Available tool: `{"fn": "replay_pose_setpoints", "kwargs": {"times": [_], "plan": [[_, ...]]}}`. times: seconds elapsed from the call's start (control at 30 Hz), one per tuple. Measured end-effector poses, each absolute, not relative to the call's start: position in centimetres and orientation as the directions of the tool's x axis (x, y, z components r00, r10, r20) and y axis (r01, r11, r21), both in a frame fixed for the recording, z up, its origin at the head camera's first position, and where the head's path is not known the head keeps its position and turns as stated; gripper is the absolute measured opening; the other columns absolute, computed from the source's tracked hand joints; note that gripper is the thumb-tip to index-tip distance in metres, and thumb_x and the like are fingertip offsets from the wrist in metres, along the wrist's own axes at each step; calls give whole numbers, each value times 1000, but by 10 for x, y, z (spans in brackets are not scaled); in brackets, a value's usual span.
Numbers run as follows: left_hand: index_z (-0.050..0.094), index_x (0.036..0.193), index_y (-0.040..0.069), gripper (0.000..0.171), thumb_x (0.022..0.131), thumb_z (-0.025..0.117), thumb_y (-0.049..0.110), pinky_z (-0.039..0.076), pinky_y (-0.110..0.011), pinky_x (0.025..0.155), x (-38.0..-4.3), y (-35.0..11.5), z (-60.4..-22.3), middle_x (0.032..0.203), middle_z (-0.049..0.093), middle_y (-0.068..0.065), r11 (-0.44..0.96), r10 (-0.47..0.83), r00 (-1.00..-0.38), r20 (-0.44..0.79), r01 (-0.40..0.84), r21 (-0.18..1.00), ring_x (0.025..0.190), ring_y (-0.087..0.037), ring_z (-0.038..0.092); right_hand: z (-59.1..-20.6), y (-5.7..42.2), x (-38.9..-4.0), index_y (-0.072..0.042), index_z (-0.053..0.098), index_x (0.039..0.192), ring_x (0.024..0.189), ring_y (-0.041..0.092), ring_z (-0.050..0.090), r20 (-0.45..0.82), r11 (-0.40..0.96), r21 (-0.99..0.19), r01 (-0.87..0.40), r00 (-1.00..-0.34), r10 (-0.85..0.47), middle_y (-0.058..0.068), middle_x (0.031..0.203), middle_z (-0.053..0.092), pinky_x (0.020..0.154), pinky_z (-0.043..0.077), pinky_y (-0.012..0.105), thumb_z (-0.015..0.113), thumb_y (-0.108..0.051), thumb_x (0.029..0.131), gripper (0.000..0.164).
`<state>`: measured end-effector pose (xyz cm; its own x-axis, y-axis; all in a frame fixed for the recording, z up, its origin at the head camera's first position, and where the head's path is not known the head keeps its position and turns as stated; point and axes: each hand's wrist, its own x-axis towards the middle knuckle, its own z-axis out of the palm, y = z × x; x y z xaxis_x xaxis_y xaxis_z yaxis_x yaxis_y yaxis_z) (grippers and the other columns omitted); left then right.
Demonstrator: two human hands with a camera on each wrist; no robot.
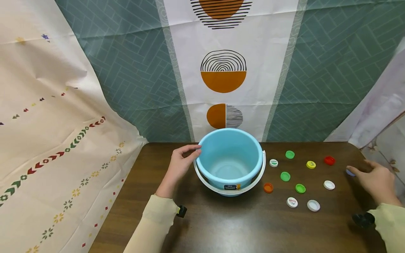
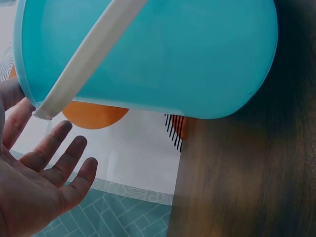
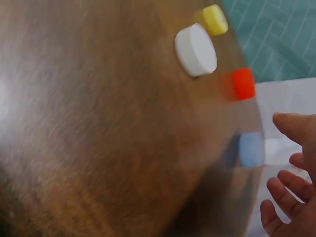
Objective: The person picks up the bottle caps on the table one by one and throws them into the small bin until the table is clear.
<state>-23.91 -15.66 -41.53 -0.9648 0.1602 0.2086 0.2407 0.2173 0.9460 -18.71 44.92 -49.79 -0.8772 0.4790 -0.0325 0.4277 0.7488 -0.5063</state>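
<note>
A light blue bucket (image 1: 229, 186) with a white handle (image 1: 218, 190) lowered against its front stands upright on the table. My left hand (image 1: 181, 161) holds its left rim between thumb and index finger; in the left wrist view the other fingers (image 2: 74, 153) are spread below, off the bucket. My right hand (image 1: 378, 181) is at the far right beside a blue bottle cap (image 1: 350, 172), partly hidden by the thumb in the head view. A gap shows between the fingers and the blue cap (image 3: 251, 149) in the right wrist view.
Several caps lie between bucket and right hand: red (image 1: 329, 160), yellow (image 1: 311, 164), green (image 1: 285, 176), orange (image 1: 268, 188) and white (image 1: 313, 205). The brown table (image 1: 234, 228) ends at a patterned curtain (image 1: 126, 88) behind, with cream cloth (image 1: 63, 140) on the left.
</note>
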Motion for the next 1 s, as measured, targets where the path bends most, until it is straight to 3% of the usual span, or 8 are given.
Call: {"fn": "replay_pose_setpoints", "kwargs": {"times": [0.1,0.23,0.4,0.6,0.9,1.0], "plan": [[68,112,12,30,87,67,27,53,-24,80,-240,-157,-418,116,66,-6,217,159,-965,208,240,946,99,-14,62,-506,453,-185,9,24,142,123,58,24,-31,760,-486,432,-877,479,38,140,28,99,24,65,52,-60,85,94],[67,113,7,30,87,66,22,53,-25,81,-235,-155,-411,117,65,-12,197,169,-965,199,231,953,99,-18,62,-514,458,-185,13,28,138,116,59,31,-12,801,-442,404,-896,445,41,136,30,93,28,66,56,-60,83,95],[65,115,0,31,89,64,16,53,-24,80,-224,-152,-395,119,63,-18,195,184,-964,192,227,954,101,-25,61,-518,460,-187,17,36,131,111,57,36,-2,832,-405,379,-910,414,42,129,36,91,30,65,57,-59,83,92],[64,116,1,32,89,64,18,52,-24,80,-223,-153,-394,119,63,-17,195,186,-962,199,235,952,105,-32,58,-519,458,-186,17,47,121,105,56,41,-2,842,-406,356,-921,389,41,124,43,88,30,64,59,-53,85,80],[68,113,15,32,87,66,32,53,-28,82,-239,-160,-420,114,67,-3,225,157,-961,226,258,940,100,-17,61,-521,455,-188,15,52,114,99,53,47,16,847,-398,353,-920,391,38,119,49,82,36,62,60,-53,84,75],[68,113,14,32,87,67,32,54,-30,83,-238,-159,-418,113,67,-5,217,156,-961,230,260,941,99,-17,62,-523,455,-189,15,52,114,97,53,48,10,844,-391,368,-915,404,39,117,50,79,38,60,60,-55,83,77]]}}
